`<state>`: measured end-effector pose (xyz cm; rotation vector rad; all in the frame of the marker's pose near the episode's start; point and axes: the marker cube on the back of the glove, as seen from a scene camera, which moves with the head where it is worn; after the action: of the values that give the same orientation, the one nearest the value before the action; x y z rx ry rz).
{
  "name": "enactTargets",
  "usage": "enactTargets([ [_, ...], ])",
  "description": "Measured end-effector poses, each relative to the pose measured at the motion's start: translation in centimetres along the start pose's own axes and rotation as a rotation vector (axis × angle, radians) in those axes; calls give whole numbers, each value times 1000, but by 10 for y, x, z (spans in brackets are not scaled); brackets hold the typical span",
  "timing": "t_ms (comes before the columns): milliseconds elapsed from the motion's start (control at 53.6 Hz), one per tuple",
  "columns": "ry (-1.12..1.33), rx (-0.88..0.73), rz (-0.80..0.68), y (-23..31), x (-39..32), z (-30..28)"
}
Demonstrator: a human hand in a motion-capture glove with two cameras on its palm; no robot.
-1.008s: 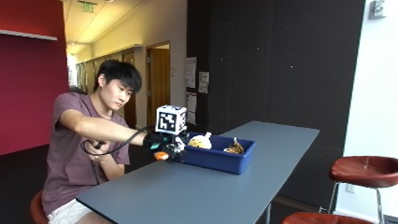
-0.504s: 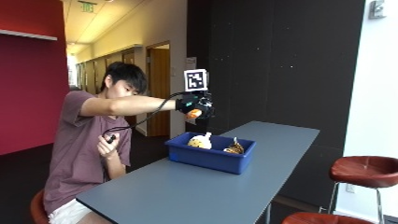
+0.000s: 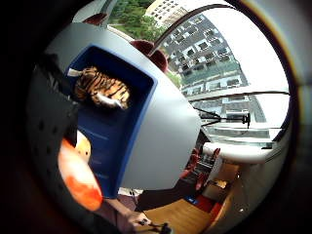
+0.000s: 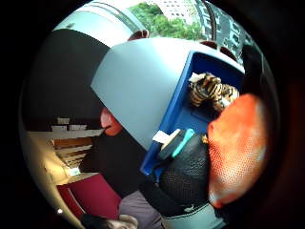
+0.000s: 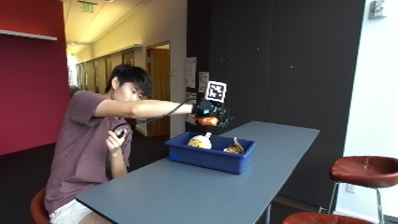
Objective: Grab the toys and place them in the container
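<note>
an orange toy [image 5: 208, 121] is held, fingers curled round it, in the gloved right hand [image 5: 210, 113], raised above the blue container [image 5: 210, 155] on the grey table [image 5: 187, 196]. two toys are already seen inside: a yellow toy [image 5: 199, 141] and a striped tiger [image 3: 101, 87]. the orange toy is judged not yet dropped in; no other toys are seen on the table.

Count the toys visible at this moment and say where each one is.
3. An orange toy is held in the gloved right hand above the blue container; a yellow toy and a striped tiger toy lie inside it. Others may be hidden.
</note>
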<state>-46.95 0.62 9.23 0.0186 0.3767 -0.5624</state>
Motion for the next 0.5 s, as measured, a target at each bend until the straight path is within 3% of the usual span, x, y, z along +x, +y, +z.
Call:
enactTargets([
  [93,-1,-146,-119,3,-8,9],
  [205,-28,-64,19,-3,-11,8],
  [317,-52,-10,-58,4,2,4],
  [504,20,-3,-61,23,13,-5],
])
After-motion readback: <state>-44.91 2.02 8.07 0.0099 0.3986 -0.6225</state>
